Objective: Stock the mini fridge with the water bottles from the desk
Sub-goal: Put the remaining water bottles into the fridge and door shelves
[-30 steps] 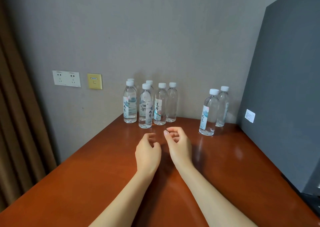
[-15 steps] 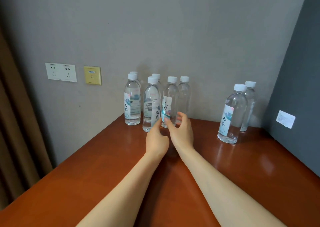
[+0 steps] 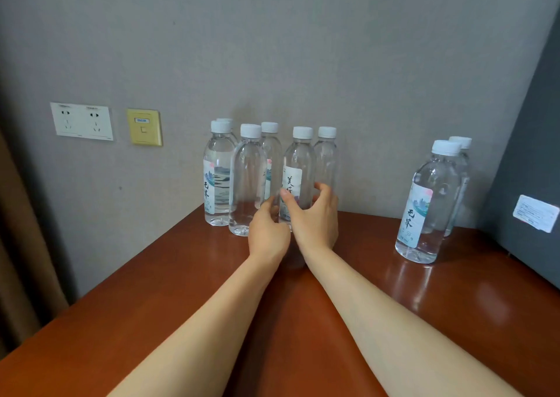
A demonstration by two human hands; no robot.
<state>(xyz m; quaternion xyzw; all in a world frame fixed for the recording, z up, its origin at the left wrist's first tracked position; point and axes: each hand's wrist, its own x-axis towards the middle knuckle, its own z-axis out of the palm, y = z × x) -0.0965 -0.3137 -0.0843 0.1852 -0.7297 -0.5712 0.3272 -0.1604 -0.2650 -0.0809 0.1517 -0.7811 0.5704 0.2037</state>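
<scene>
Altogether eight water bottles (image 3: 326,160) stand upright on the desk (image 3: 181,321), with two hands among them

Six form a tight cluster (image 3: 218,184) against the wall (image 3: 303,48); the other two stand as a pair (image 3: 430,209) well apart to the right, just beside a dark grey panel (image 3: 527,142) bearing one white sticker (image 3: 535,213). The right hand (image 3: 315,224) wraps thumb and fingers round the lower half of the front-right bottle (image 3: 298,166), thumb on its label. The left hand (image 3: 268,234) lays curled fingers against the front-left bottle (image 3: 247,181); whether it grips cannot be told. All eight caps are white. The wall carries one white double socket (image 3: 81,121) and one yellow plate (image 3: 144,127)
</scene>
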